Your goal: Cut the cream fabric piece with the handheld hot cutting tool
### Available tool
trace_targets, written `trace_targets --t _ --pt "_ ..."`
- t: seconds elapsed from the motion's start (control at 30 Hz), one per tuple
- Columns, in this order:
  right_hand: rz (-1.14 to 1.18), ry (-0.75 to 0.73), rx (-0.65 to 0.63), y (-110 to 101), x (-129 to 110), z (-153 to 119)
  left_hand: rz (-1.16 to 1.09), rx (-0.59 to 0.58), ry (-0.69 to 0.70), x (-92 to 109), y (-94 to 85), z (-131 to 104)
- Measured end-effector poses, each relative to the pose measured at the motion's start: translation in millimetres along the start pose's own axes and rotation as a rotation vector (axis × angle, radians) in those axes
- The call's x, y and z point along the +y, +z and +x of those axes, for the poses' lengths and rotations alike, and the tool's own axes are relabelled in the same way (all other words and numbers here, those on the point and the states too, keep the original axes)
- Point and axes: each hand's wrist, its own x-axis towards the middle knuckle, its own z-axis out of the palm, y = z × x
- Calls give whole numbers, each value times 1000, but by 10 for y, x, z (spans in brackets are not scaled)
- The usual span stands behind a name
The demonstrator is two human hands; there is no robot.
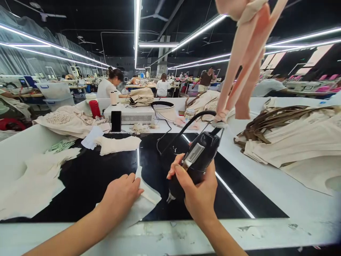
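Observation:
My right hand (197,188) grips a black hand-held power tool (195,161), its tip pointing down at the black table top (90,174). A black cord and a pinkish fabric strap (245,53) lead up from the tool's top. My left hand (121,195) lies flat on a small cream fabric piece (145,199), just left of the tool tip. The fabric piece lies at the near edge of the black surface.
Cream fabric pieces (32,181) lie at the left, one more (117,144) further back. A stack of cream bags with brown straps (293,135) fills the right. A white control box (130,113), a phone (116,121) and a red bottle (94,108) stand behind. People work at far tables.

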Motion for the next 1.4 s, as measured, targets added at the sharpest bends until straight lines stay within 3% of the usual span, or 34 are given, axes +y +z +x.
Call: trace_targets --t 0.17,0.37,0.47,0.77,1.07,1.4 --pt "44 -3 17 71 46 -4 -56 214 254 -27 131 -61" --pt "54 -14 8 107 95 -5 -230 387 562 91 196 -58" --pt "51 -20 14 98 114 -6 -251 447 649 129 240 -9" --pt "86 -45 11 116 114 -10 -287 450 628 138 396 97" --pt "101 -35 10 110 106 -24 -347 377 540 82 394 3" --pt "116 -19 -7 93 122 -41 -341 393 501 115 395 -5"
